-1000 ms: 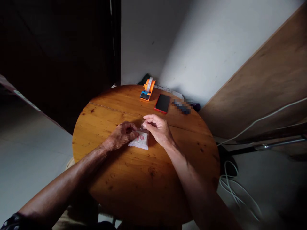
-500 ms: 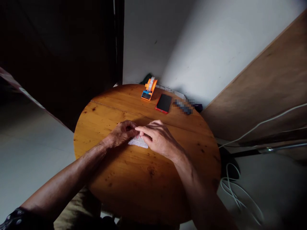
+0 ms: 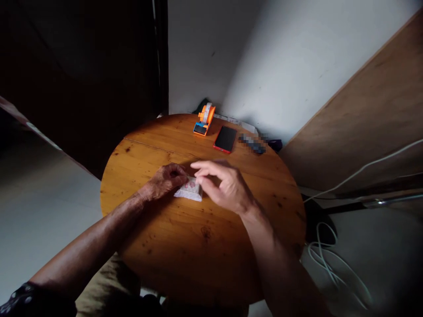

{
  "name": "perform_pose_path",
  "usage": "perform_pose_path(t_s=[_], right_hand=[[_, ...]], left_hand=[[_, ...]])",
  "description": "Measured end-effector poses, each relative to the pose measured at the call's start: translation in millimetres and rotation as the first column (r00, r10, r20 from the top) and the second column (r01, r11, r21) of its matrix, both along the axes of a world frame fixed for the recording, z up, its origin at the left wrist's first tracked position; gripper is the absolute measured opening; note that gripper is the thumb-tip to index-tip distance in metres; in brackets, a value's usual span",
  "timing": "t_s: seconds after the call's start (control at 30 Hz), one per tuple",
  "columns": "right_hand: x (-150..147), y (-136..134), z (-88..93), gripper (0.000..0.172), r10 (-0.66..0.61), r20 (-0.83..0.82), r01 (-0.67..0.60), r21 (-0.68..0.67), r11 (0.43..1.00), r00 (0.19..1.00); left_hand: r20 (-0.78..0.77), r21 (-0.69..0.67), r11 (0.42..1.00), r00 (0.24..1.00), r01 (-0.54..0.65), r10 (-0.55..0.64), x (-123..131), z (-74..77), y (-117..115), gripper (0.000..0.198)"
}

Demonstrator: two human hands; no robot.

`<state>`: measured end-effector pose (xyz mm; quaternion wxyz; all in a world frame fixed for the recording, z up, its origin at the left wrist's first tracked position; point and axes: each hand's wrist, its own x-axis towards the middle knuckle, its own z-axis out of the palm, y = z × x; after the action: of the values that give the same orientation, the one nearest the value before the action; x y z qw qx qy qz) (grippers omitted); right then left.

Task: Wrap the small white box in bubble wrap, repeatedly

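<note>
A small white packet [image 3: 190, 193] with reddish print on top lies on the round wooden table. My left hand [image 3: 165, 180] is closed at its far left corner, with thumb and fingertips pinched together there. My right hand [image 3: 224, 185] hovers at the packet's right side, its fingers apart and pointing left. The right thumb tip is by the packet's far right corner; whether it touches cannot be made out. Nothing shows between the right fingers.
At the table's [image 3: 205, 255] far side stand an orange and blue tape dispenser [image 3: 205, 119], a red-edged phone [image 3: 225, 139] and a blurred dark object [image 3: 252, 143]. A wall [image 3: 211, 57] rises behind. Pale cable [image 3: 322, 259] lies coiled on the floor at right.
My right hand has lifted off and moved right, its fingers spreading, so more of the packet's printed top shows. My left hand stays at the packet's left corner.
</note>
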<state>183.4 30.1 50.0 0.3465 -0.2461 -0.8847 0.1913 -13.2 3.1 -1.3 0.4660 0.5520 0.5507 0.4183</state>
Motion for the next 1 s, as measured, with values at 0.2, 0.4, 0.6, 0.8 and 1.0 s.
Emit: perform_pose_path(t_s=[0.2,0.4,0.6,0.8,1.0], right_hand=[[12,19,-1.5,0.020,-0.034,-0.078,0.019,-0.188,0.982,0.996],[6,16,-4.8,0.025,0.016,0.055,-0.008,-0.132,0.991,0.998],[0,10,-12.5,0.029,0.020,0.242,-0.013,-0.031,0.999,0.970],[7,10,-2.2,0.029,-0.021,0.106,0.022,-0.008,1.000,0.994],[11,11,1.8,0.048,0.022,0.278,0.000,-0.080,0.997,0.960]], left_hand=[[0.020,0.015,1.000,1.000,0.001,-0.001,1,-0.1,1,0.024],[-0.050,0.032,0.999,0.999,0.012,-0.010,-1,-0.6,2,0.023],[-0.041,0.046,0.998,0.998,0.039,-0.038,0,3.7,2,0.019],[-0.054,0.008,1.000,0.998,0.023,-0.022,1,6.4,0,0.022],[-0.076,0.030,1.000,0.997,0.011,-0.009,1,4.2,0,0.021]])
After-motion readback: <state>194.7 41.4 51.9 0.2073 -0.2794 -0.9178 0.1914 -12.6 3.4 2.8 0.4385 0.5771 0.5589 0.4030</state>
